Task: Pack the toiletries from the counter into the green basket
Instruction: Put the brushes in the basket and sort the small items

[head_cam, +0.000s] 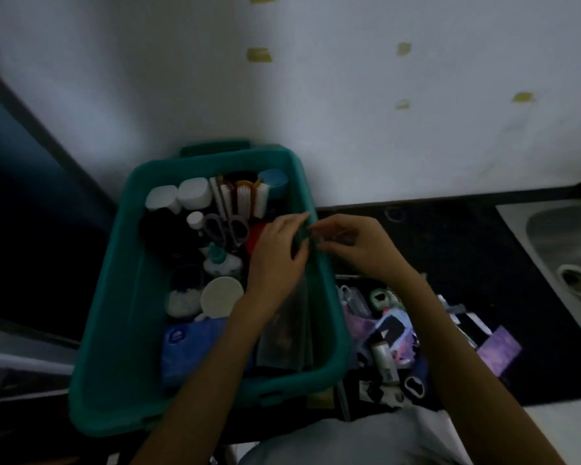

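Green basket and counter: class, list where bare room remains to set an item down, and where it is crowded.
Bare: the strip inside the green basket between its left wall and the blue pack; the dark counter between the toiletry pile and sink. Crowded: the basket's far end and middle.

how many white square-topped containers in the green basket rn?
2. The left container sits in the far-left corner of the green basket; the right container is beside it, next to the brushes. Others may be buried under other items.
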A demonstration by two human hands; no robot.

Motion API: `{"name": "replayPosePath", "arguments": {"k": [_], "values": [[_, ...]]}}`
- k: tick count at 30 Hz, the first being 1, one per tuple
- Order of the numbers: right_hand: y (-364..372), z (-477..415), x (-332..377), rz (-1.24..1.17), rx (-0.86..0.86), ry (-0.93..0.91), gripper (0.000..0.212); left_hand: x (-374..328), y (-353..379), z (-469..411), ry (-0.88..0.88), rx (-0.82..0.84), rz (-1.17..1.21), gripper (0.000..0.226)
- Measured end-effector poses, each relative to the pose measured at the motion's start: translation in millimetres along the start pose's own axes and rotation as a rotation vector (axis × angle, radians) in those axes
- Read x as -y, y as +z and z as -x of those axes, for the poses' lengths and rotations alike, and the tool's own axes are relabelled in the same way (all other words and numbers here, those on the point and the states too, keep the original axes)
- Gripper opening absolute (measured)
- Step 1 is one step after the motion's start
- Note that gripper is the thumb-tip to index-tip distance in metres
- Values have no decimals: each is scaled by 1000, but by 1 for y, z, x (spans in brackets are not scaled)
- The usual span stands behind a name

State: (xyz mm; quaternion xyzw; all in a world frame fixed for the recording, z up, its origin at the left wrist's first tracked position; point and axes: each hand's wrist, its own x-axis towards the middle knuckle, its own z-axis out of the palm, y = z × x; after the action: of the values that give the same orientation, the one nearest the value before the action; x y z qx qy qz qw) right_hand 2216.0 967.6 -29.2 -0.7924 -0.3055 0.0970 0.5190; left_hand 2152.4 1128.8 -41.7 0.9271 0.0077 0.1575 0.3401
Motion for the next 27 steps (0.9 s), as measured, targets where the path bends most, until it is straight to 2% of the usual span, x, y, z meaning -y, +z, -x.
{"name": "replayPosePath", "arguments": {"k": [3, 8, 15, 18, 23, 27], "values": [[-29, 30, -20, -42, -91, 90, 33, -28, 18, 5, 83, 41, -46, 39], [-67, 86, -63, -90, -231, 273, 34, -64, 40, 7, 151, 12, -118, 30], [-99, 140, -125, -11, -275, 537, 22, -111, 95, 25, 244, 163, -33, 25], [-106, 156, -151, 45, -260, 632, 21, -107, 125, 35, 168, 247, 5, 26], [-100, 181, -184, 50, -293, 723, 20, -78, 182, 76, -83, 477, -49, 31], [-89, 193, -198, 30, -297, 755, 20, -67, 208, 105, -101, 567, -2, 29]]}}
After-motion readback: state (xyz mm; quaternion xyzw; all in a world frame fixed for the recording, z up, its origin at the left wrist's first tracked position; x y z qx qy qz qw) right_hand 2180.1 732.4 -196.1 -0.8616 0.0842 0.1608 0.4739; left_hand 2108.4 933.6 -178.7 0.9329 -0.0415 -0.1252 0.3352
